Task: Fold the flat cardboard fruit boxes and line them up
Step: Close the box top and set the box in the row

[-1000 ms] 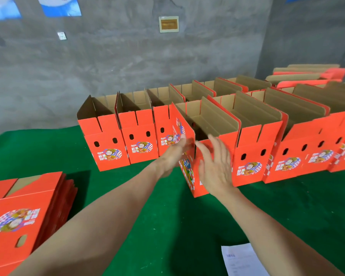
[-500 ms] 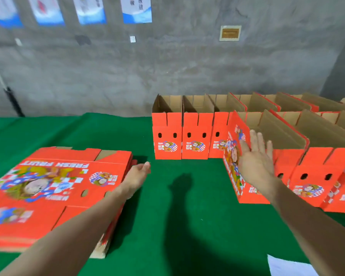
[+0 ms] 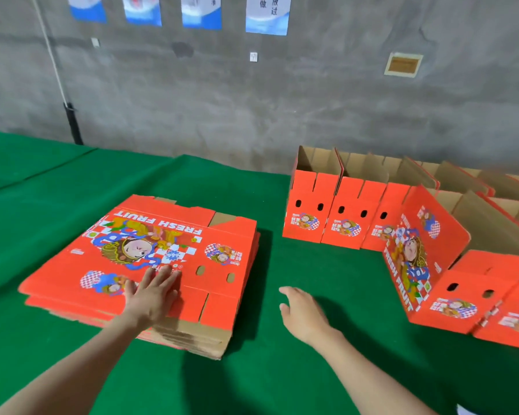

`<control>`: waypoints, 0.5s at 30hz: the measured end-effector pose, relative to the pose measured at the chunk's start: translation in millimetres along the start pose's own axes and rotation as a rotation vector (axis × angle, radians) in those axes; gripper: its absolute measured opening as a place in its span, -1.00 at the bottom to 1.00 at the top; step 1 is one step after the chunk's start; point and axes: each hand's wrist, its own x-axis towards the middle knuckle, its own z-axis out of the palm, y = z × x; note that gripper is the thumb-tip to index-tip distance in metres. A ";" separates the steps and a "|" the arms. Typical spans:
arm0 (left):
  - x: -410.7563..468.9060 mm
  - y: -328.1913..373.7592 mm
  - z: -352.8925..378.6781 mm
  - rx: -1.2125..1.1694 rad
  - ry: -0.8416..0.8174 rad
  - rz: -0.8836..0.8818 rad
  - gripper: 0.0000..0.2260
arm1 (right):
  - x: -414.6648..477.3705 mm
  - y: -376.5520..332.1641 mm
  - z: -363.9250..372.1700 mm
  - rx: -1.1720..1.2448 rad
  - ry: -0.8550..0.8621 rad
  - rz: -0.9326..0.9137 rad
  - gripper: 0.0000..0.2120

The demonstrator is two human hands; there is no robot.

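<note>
Step in hand: fetching the next blank. The stack of flat boxes (image 3: 174,235) lies left of centre, toward the desk's (image 3: 252,375) near edge. The folded boxes (image 3: 324,211) stand in rows toward its far and right edges. The left grip (image 3: 152,295) presses the top sheet, fingers straight, holding nothing. The right grip (image 3: 304,313) hovers beside the stack, relaxed and empty. The next move likely calls for separating one sheet only.
</note>
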 end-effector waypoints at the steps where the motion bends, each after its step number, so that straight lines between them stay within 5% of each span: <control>1: -8.8 3.9 1.5 -0.006 0.040 0.030 -0.54 | 0.8 -1.9 4.1 0.027 -0.015 0.031 -0.60; 6: -35.5 22.4 -2.1 -0.159 0.482 0.361 -0.66 | 5.8 -10.0 22.8 0.126 -0.065 0.169 -0.61; 10: -36.0 30.5 7.2 -0.029 0.184 0.114 -0.39 | 7.3 -14.6 42.3 0.433 -0.004 0.398 -0.73; 12: -43.1 31.7 20.2 0.008 0.057 0.133 -0.08 | 7.4 -14.8 47.5 0.663 0.066 0.566 -0.84; 15: -52.3 34.9 26.3 -0.077 0.136 0.163 0.10 | 8.1 -9.8 44.4 0.924 0.197 0.777 -0.81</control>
